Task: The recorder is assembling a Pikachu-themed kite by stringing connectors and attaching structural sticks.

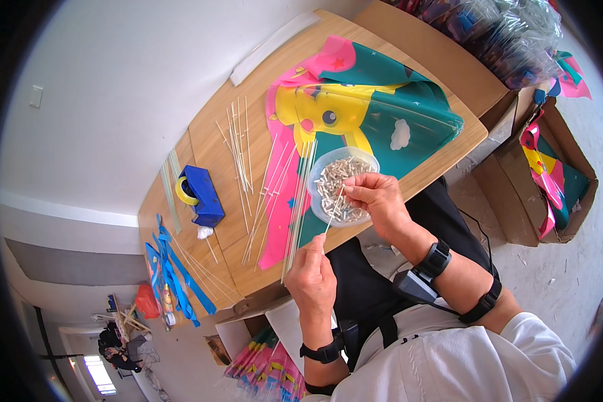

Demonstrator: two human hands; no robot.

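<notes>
My left hand (311, 276) is closed on the lower end of a thin white rod (333, 214), which slants up toward my right hand (375, 201). The thumb and forefinger of my right hand pinch the rod's upper end; a small white piece may be there too, but the fingers hide it. Below this hand stands a clear plastic bowl (313, 201) filled with short white tube pieces (338, 172). Left of the bowl lies a bundle of pale rods (300, 201), its near end beside my left hand. Under them spreads a pink, green and yellow printed sheet (382, 124) with a cartoon face.
More thin rods (240, 157) lie on the wooden table (211, 144), some with small cross pieces. A blue tape dispenser (204, 194) and blue strips (174, 275) are to the left. Cardboard boxes (516, 191) with printed sheets stand right and below.
</notes>
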